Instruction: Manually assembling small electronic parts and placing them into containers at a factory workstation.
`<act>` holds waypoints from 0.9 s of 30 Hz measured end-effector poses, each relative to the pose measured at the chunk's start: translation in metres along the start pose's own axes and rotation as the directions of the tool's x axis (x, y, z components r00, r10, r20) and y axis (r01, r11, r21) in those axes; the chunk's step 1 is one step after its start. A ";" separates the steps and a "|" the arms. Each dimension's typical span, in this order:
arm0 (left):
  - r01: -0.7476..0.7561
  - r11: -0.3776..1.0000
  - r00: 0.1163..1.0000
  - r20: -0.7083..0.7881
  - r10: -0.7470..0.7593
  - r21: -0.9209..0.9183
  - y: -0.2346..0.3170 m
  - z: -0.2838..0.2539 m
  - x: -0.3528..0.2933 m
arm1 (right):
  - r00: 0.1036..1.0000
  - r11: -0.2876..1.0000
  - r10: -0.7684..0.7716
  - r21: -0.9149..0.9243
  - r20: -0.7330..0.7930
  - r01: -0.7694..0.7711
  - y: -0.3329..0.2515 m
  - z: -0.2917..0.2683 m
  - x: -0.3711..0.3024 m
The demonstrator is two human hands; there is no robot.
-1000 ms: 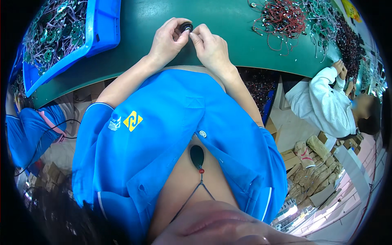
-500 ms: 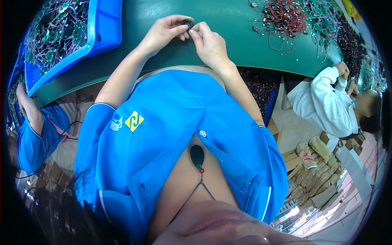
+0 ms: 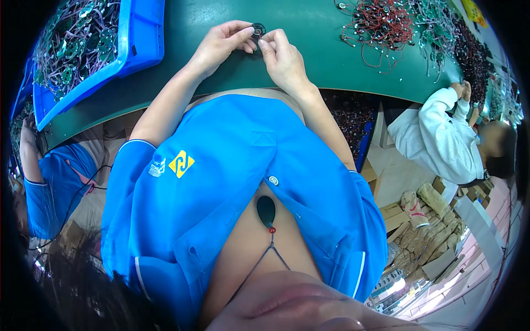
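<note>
Above the green table [image 3: 221, 11], my two hands meet around a small black round part [image 3: 258, 30] with a ring-like rim. My left hand [image 3: 221, 45] pinches it between thumb and fingers from the left. On its right side, my right hand [image 3: 284, 59] is closed, thumb against the bent fingers, at the part's lower edge. Whether a thin wire lies in those right fingers is too small to make out. The fingertips cover some of the part.
A blue bin [image 3: 141, 47] at left holds green circuit boards [image 3: 83, 36] with pale wires. Right of my hands lie red-wired parts [image 3: 381, 25] and more green boards [image 3: 436, 27]. Below the table edge is a container of dark parts [image 3: 350, 118]. Co-workers sit on both sides.
The black part has turned, so its round rim shows more plainly between my fingers. My right hand has shifted slightly. The left co-worker's arm has moved.
</note>
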State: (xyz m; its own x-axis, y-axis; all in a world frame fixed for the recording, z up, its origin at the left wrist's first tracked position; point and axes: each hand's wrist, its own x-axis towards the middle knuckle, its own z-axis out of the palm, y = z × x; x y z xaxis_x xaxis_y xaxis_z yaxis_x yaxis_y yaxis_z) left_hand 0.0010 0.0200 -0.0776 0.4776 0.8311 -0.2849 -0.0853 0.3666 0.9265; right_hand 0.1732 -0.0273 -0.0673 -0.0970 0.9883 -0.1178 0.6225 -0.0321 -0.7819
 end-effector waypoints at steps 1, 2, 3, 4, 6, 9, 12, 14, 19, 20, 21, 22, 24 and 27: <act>-0.007 1.000 1.000 0.006 0.007 0.001 0.000 0.001 0.000 | 1.000 0.999 -0.021 -0.033 -0.010 0.021 -0.001 -0.002 -0.001; -0.014 1.000 1.000 0.015 0.013 0.002 0.001 0.001 0.000 | 0.999 0.997 -0.042 -0.067 -0.022 0.040 -0.002 -0.006 -0.004; -0.021 1.000 0.999 0.025 0.021 0.004 0.002 0.002 0.001 | 0.997 0.993 -0.062 -0.101 -0.035 0.058 -0.002 -0.011 -0.007; -0.028 1.000 0.999 0.038 0.028 0.006 0.002 0.004 0.003 | 0.995 0.988 -0.081 -0.136 -0.050 0.074 -0.003 -0.018 -0.012; -0.037 0.999 0.999 0.003 0.037 0.032 0.004 -0.002 0.006 | 0.993 0.936 -0.092 -0.345 -0.068 0.063 -0.001 -0.044 -0.031; -0.036 0.992 0.995 -0.092 0.047 0.117 0.004 -0.012 0.012 | 0.993 0.829 0.087 -0.548 -0.076 -0.114 0.006 -0.092 -0.074; -0.133 0.920 0.954 -0.205 0.220 0.368 0.004 -0.025 0.032 | 0.932 0.615 0.332 -0.715 -0.148 -0.332 0.031 -0.126 -0.121; -0.174 0.782 0.879 -0.264 0.398 0.598 0.005 -0.033 0.052 | 0.822 0.403 0.490 -0.760 -0.291 -0.509 0.049 -0.134 -0.139; 0.366 0.325 0.792 -0.475 0.382 0.872 0.018 -0.070 0.121 | 0.773 0.528 0.339 -0.571 -0.537 -0.628 0.044 -0.125 -0.134; 0.440 0.345 0.777 -0.544 0.316 0.829 0.038 -0.066 0.124 | 0.786 0.589 0.325 -0.538 -0.526 -0.604 0.043 -0.123 -0.130; 0.512 0.359 0.754 -0.609 0.248 0.780 0.055 -0.060 0.125 | 0.798 0.646 0.310 -0.501 -0.516 -0.575 0.040 -0.119 -0.122; 0.510 0.366 0.754 -0.609 0.245 0.779 0.052 -0.062 0.127 | 0.798 0.641 0.308 -0.507 -0.517 -0.576 0.036 -0.116 -0.113; 0.395 0.466 0.784 -0.554 0.279 0.792 0.046 -0.072 0.136 | 0.828 0.694 0.374 -0.466 -0.418 -0.549 0.035 -0.112 -0.099; 0.200 0.594 0.827 -0.459 0.324 0.779 0.038 -0.076 0.133 | 0.838 0.724 0.326 -0.454 -0.438 -0.519 0.041 -0.105 -0.076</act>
State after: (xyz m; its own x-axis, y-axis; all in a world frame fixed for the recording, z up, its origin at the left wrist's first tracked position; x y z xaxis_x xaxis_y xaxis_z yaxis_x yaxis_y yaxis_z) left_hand -0.0056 0.1765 -0.0986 -0.0337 0.9982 -0.0487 0.7264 0.0580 0.6849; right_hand 0.2874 -0.0885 -0.0259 0.4619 0.8828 -0.0858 0.8537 -0.4687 -0.2270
